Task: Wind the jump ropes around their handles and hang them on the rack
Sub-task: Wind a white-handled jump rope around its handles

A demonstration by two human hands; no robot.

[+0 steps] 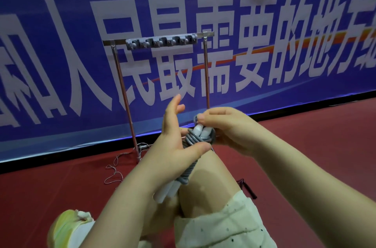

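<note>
- Banner (61, 24) takes up the whole back wall, blue with big white lettering, and the red floor (305, 146) runs up to it.
- Rack (160, 41) stands in front of the banner with a row of grey hooks along its top bar, and as far as I can see nothing hangs on it, so the hanging part isn't done.
- Rope (192, 140) is grey and mostly coiled around the two white handles (200, 131), held above my knee, well short of the rack.
- Left hand (179, 136) grips the bundle with thumb across the coils, upper fingers sticking out straight.
- Right hand (225, 125) pinches the rope end at the top of the handles, looks like I'm tucking the last bit.
- Thin loose cord (114, 168) lies on the floor by the rack foot, can't tell what it is.
</note>
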